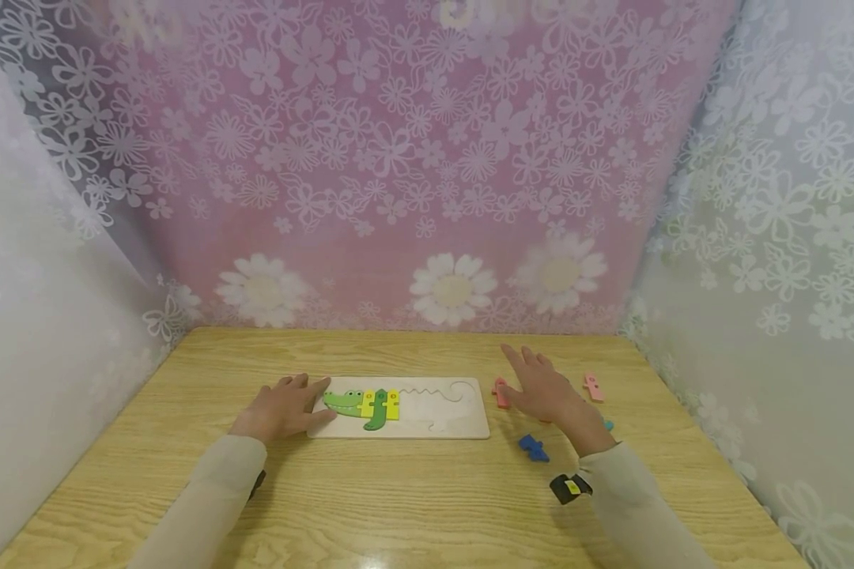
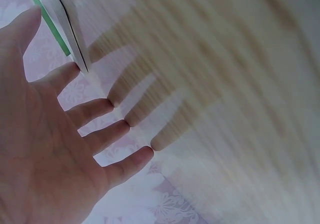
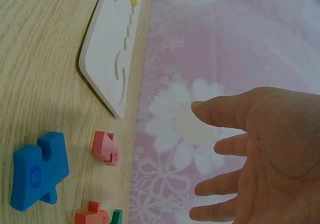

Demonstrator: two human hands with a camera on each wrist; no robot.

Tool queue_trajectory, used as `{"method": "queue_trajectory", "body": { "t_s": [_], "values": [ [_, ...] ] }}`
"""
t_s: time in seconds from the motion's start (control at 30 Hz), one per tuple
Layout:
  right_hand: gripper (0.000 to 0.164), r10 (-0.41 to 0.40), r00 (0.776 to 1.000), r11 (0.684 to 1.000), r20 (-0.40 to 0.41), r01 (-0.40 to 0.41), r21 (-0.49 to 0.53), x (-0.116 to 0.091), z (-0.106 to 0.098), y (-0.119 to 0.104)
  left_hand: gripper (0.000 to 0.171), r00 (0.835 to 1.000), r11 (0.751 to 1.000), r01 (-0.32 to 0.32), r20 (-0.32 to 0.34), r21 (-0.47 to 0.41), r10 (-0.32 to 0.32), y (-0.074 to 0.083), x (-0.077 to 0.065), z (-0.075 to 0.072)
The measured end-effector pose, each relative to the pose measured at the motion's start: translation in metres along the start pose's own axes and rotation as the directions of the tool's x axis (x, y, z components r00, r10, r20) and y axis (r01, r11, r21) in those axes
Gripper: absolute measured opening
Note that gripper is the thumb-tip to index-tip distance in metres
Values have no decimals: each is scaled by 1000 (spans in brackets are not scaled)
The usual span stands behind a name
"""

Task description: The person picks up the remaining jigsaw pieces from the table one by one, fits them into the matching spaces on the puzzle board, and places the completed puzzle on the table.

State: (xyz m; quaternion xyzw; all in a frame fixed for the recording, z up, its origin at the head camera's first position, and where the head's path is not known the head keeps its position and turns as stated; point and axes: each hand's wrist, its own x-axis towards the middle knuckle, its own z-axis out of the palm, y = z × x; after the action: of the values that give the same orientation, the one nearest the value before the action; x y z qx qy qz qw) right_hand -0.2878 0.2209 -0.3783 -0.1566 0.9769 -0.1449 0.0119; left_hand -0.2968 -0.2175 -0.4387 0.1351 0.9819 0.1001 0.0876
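Note:
A pale wooden puzzle board (image 1: 441, 419) lies on the table with a crocodile partly filled in: a green head piece (image 1: 343, 402), two yellow pieces (image 1: 394, 405) and a green leg piece (image 1: 379, 411). My left hand (image 1: 281, 407) rests at the board's left end, thumb and forefinger at its edge, the other fingertips on the table. Over the loose pieces hovers my right hand (image 1: 541, 387), fingers spread and holding nothing. Nearest it is a red piece (image 1: 501, 393); a blue piece (image 3: 40, 171) with a number lies closer to me.
A pink piece (image 1: 593, 387) lies farther right. Partly hidden by the right hand and wrist are a teal piece (image 1: 608, 425) and an orange-red piece (image 3: 91, 215). Flowered cloth (image 1: 427, 158) hangs behind the wooden table (image 1: 398, 498) and along both sides.

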Motion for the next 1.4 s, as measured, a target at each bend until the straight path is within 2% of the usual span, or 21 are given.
{"method": "queue_trajectory", "body": {
  "t_s": [0.4,0.73,1.03,1.17,1.4],
  "values": [
    [74,7,1000,999,-6,-7,-38,-1,-3,10,83,1000,1000,-4,-12,26,4,-1,2,0],
    [76,18,1000,999,13,-18,-28,0,-4,24,84,1000,1000,4,-2,-9,-4,-1,2,2],
    [74,-35,999,999,30,36,-20,-2,-6,51,83,1000,1000,6,7,-24,-6,1,2,1],
    [73,-46,998,997,39,49,-64,-3,-2,58,84,1000,1000,6,10,-29,-5,1,1,1],
    [70,-61,994,997,90,65,-44,-2,1,60,84,1000,999,15,18,-52,-14,1,0,1]
  ]
}}
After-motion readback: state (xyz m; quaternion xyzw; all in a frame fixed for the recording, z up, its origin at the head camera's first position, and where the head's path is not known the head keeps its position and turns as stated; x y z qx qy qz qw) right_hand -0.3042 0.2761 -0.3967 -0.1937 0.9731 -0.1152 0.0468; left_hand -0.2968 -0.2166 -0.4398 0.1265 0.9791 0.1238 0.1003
